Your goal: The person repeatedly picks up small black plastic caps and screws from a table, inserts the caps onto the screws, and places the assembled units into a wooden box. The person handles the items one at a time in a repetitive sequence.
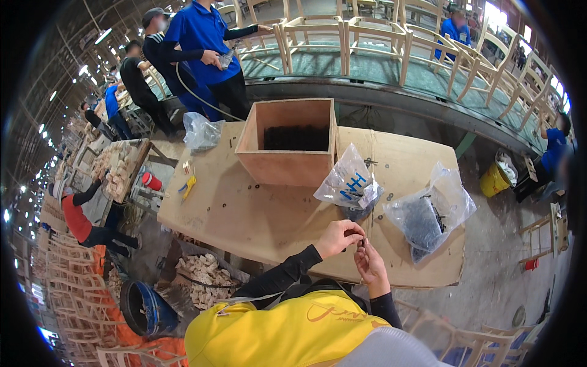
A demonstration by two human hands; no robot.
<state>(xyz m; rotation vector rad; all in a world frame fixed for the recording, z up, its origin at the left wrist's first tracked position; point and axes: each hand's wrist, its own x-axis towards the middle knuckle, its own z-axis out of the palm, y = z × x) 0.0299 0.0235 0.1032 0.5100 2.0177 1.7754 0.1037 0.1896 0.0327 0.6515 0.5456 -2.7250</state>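
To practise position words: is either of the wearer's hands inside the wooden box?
No; the left hand and right hand are together outside the wooden box, nearer the wearer.

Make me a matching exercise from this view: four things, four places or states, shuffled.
1. Wooden box
2. Yellow tool
3. Left hand and right hand
4. Blue barrel

A. Close together
B. Off the table, to the left
C. Open-topped, on the table
D. Lying near the table's left end

Pairs: 1-C, 2-D, 3-A, 4-B
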